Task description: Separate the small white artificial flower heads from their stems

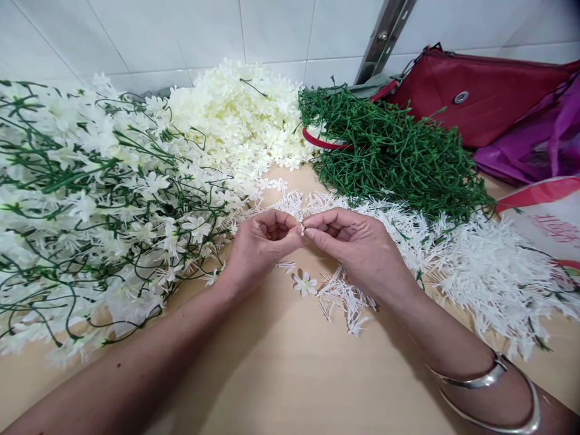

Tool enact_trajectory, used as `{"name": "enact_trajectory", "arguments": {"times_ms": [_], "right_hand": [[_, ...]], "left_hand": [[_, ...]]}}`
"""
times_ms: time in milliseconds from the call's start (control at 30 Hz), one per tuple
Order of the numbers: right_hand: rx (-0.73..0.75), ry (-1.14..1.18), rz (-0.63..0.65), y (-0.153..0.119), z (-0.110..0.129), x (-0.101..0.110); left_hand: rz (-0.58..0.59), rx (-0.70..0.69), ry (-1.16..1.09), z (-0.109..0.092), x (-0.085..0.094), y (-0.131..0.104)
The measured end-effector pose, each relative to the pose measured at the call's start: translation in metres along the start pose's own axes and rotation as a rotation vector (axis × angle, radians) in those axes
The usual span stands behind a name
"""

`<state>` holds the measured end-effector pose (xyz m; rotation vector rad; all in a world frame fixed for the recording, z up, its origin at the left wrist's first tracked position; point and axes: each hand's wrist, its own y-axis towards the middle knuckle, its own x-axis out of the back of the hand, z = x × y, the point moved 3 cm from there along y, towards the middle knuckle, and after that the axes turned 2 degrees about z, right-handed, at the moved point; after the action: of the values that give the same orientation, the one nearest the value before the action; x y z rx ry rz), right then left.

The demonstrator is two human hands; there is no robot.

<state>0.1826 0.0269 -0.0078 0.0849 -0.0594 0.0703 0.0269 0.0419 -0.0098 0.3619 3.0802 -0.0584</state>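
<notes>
My left hand (267, 240) and my right hand (357, 240) meet over the middle of the table, fingertips pinched together. Between them is a tiny white piece (302, 228), mostly covered by the fingers; which hand grips it is hard to tell. Just below lie a single white flower (305, 284) and a small heap of white stamens (347, 299). More white stamens (493, 266) spread behind and to the right of my right hand. Left of my left hand is a large pile of white flowers on green stems (104, 205).
Loose cream blossoms (244, 115) are heaped at the back, beside a mound of green stems (394, 151). A red bag (480, 90), a purple bag (521, 151) and a white-and-red bag (548, 217) stand at the right. A tiled wall (276, 30) closes off the rear.
</notes>
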Motion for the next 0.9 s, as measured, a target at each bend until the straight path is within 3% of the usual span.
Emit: {"name": "enact_trajectory", "arguments": {"times_ms": [133,367,467,900], "right_hand": [[0.051,-0.006,0.002,0.000,0.000,0.000],[0.317,-0.240,-0.044,-0.007,0.010,-0.001],[0.362,-0.295,-0.067,-0.008,0.011,-0.002],[0.189,-0.093,-0.010,-0.002,0.002,-0.001]], "left_hand": [[0.041,-0.029,-0.008,0.001,0.000,0.001],[0.068,-0.063,0.009,0.002,0.000,0.001],[0.076,-0.075,0.017,0.002,0.000,0.001],[0.083,-0.078,0.033,0.002,-0.001,0.001]]}}
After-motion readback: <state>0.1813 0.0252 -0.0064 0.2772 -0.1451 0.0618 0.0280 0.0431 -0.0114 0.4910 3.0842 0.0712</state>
